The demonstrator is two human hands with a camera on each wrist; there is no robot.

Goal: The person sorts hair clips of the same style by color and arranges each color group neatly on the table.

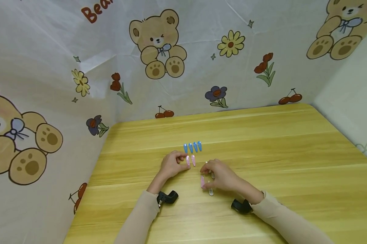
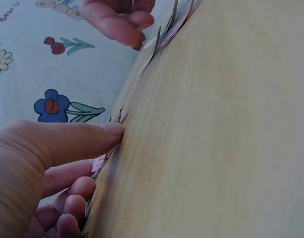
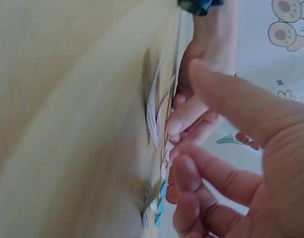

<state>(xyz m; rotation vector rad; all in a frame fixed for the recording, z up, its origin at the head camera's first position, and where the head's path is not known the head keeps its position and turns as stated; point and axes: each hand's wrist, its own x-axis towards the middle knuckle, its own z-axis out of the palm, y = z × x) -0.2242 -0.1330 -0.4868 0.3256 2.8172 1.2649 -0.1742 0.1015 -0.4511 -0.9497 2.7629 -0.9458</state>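
Observation:
My left hand point(image 1: 171, 165) pinches a pink snap hair clip point(image 1: 188, 160) lengthwise, thumb at its near end and index finger at its far end. A second pink clip point(image 1: 193, 160) lies right beside it. Just beyond these is a row of several blue hair clips point(image 1: 192, 147). My right hand point(image 1: 221, 176) hovers low with thumb and fingers apart, over a loose pink clip point(image 1: 202, 182). Close to that clip lies a white clip point(image 1: 211, 190); another white clip point(image 1: 213, 175) is partly hidden under the right fingers. In the right wrist view, nothing shows between the right fingers.
The clips lie on a wood-grain table point(image 1: 278, 145). Behind and to the left hangs a white cloth point(image 1: 198, 20) printed with bears and flowers. Black wrist cameras point(image 1: 168, 197) sit at both wrists. A thin cable point(image 1: 366, 149) shows past the right table edge.

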